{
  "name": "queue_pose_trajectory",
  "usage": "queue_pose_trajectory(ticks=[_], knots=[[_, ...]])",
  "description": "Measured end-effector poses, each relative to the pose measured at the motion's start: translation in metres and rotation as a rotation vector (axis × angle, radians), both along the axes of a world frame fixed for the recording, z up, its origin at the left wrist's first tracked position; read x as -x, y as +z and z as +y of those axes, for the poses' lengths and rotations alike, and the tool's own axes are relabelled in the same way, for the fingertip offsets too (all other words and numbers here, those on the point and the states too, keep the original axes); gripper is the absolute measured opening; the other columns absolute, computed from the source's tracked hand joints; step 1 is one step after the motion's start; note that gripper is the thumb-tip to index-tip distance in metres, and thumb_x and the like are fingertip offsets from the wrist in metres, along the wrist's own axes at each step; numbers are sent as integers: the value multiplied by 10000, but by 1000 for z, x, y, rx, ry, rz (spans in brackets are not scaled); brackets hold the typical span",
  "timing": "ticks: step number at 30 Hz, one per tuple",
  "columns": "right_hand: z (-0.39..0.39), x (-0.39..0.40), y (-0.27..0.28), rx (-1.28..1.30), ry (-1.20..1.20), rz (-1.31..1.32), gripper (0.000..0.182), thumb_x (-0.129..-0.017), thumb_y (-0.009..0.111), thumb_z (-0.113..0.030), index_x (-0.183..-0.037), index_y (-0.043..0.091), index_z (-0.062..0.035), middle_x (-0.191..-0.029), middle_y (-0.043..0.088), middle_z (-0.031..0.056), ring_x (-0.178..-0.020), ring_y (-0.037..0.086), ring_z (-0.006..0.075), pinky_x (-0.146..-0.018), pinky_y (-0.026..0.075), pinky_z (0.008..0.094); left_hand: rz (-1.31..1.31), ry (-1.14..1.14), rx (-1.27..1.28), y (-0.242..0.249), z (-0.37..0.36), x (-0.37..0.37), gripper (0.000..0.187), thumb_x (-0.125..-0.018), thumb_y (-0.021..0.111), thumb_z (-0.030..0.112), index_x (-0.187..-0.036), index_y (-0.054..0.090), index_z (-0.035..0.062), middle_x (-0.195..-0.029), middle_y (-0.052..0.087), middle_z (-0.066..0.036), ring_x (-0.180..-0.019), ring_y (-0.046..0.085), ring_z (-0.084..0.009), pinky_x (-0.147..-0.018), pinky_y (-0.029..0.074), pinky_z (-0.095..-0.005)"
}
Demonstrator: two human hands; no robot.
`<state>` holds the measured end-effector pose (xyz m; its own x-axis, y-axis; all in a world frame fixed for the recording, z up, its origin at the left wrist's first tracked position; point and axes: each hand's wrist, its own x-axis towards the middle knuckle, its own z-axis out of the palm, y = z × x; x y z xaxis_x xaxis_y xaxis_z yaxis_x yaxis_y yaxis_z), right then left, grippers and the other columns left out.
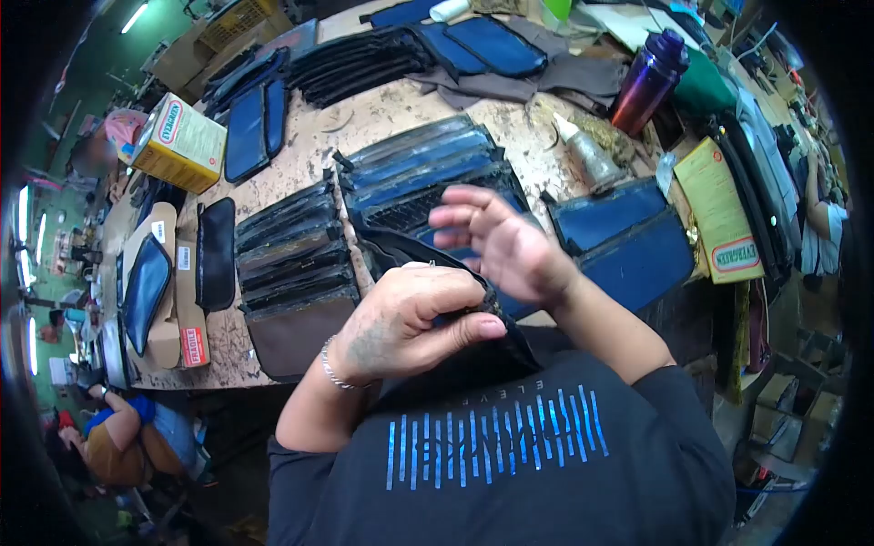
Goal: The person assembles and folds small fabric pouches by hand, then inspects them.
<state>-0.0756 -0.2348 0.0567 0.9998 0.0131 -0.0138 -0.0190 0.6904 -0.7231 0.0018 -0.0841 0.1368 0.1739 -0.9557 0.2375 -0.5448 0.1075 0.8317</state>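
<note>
My left hand [410, 318], with a chain bracelet at the wrist, is curled close to my chest around a black sheet-like piece [401, 244]. Its fingertips are hidden, and part of the black piece hangs below the hand. My right hand [505, 246] is just beyond and to the right, fingers apart, with nothing in it. Under the hands lies a row of overlapping blue panels with black edges [423, 168]. A similar stack of dark panels [296, 237] lies to the left, and wider blue panels [628, 241] lie to the right.
Two yellow Evergreen cans [182, 146] [724, 214] stand at left and right. A purple-red bottle [651, 80] and a cone-tipped glue bottle [590, 155] are at the back right. More dark panels [360, 62] lie at the back. A cardboard box [187, 300] sits left. Other people are at the sides.
</note>
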Motion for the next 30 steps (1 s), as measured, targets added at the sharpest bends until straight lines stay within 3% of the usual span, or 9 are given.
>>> queue_pose_trajectory(ticks=[1, 4, 7, 9, 14, 17, 23, 26, 30], knots=[[-10, -5, 1, -52, -3, -230, 976, -548, 742, -545, -1305, 305, -110, -1265, 377, 68, -1122, 377, 185, -906, 327, 326, -33, -39, -31, 9, -2, -2, 307, -755, 657, 236, -627, 464, 36, -535, 425, -88, -493, 457, -238, -482, 358, -331], [-22, -20, 31, 281, 111, -573, 866, -571, 756, -492, -1237, 411, -59, -1278, 404, 118, -1168, 394, 226, -970, 293, 365, -47, -27, -5, 35, -5, -9, 263, -687, 721, 184, -658, 523, 13, -531, 445, -62, -466, 434, -168, -458, 336, -290], [-39, -31, 64, 844, 85, -849, 470, -603, 774, -348, -933, 611, -57, -950, 593, 60, -1013, 495, 231, -930, 335, 353, -109, -75, -99, 59, -3, -18, 264, -660, 742, 206, -712, 576, 8, -558, 498, -86, -465, 471, -178, -451, 368, -280], [-42, -27, 74, 951, 66, -805, 275, -635, 763, -258, -726, 583, -70, -784, 573, 22, -932, 520, 219, -814, 394, 339, -230, -78, -145, 66, -2, -26, 273, -667, 732, 231, -736, 589, 9, -573, 523, -89, -485, 513, -183, -464, 386, -283], [-41, -16, 81, 1074, 37, -550, 269, -723, 711, -244, -736, 551, -28, -649, 537, 8, -612, 487, 76, -554, 405, 226, -258, 56, -214, 49, 7, -39, 292, -716, 687, 259, -865, 627, 15, -651, 593, -93, -574, 585, -178, -541, 442, -262], [-38, -14, 86, 1250, -26, -492, 249, -711, 710, -217, -752, 553, -28, -662, 551, 37, -623, 524, 121, -569, 422, 253, -107, 96, -287, 34, 11, -38, 345, -763, 638, 299, -966, 604, 22, -718, 603, -133, -640, 598, -240, -583, 454, -290], [-37, -11, 81, 1301, 10, -522, 233, -713, 699, -208, -763, 563, -26, -698, 557, 49, -661, 549, 151, -595, 435, 272, 7, 38, -338, 12, 18, -39, 375, -813, 603, 251, -1084, 558, -4, -825, 637, -110, -738, 608, -155, -672, 466, -260], [-41, -10, 71, 1205, 28, -523, 241, -707, 705, -218, -782, 578, -28, -701, 572, 54, -662, 559, 164, -602, 441, 280, 446, -37, -159, -8, 19, -40, 362, -816, 612, 242, -1061, 570, -21, -831, 635, -54, -765, 574, -104, -681, 462, -248], [-42, -6, 66, 1222, 30, -486, 260, -700, 713, -235, -796, 589, -28, -703, 590, 57, -670, 575, 172, -605, 443, 282, 253, 47, -315, 0, 15, -34, 305, -782, 653, 241, -945, 604, -12, -748, 625, -69, -695, 578, -109, -621, 456, -236]])
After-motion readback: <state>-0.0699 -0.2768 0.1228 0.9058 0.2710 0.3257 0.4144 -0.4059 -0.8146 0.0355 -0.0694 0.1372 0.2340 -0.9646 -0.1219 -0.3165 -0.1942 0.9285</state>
